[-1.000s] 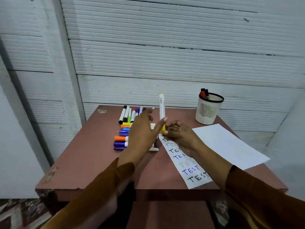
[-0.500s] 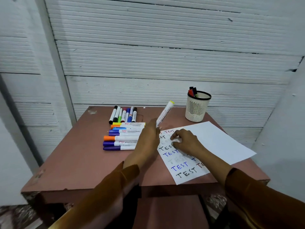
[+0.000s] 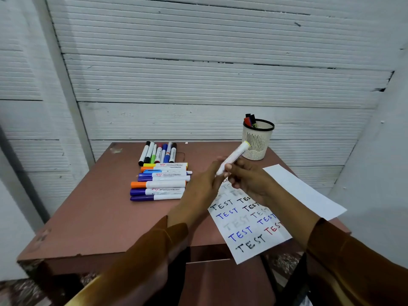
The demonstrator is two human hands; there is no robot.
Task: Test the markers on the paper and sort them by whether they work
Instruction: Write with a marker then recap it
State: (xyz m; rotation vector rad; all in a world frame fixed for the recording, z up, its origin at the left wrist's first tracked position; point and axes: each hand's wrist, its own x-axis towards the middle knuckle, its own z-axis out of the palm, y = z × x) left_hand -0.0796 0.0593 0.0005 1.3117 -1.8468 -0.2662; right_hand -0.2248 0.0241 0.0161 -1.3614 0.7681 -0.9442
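Right hand (image 3: 249,180) curled round a white marker with a yellow end (image 3: 234,156), slanted up toward 1 o'clock over the white "TEST"-covered paper sheet (image 3: 247,228). Left hand (image 3: 202,184) touching its lower end, finger state unclear. Rows of coloured markers (image 3: 160,177) lying at 9 o'clock; white mesh pen cup (image 3: 257,141) standing at 1 o'clock.

Reddish-brown table (image 3: 92,213) – white slotted cup (image 3: 257,142), black-rimmed – white marker (image 3: 234,156)

Your right hand (image 3: 249,180) holds a white marker (image 3: 233,157) tilted above the paper (image 3: 249,230); your left hand (image 3: 202,188) touches its lower end.
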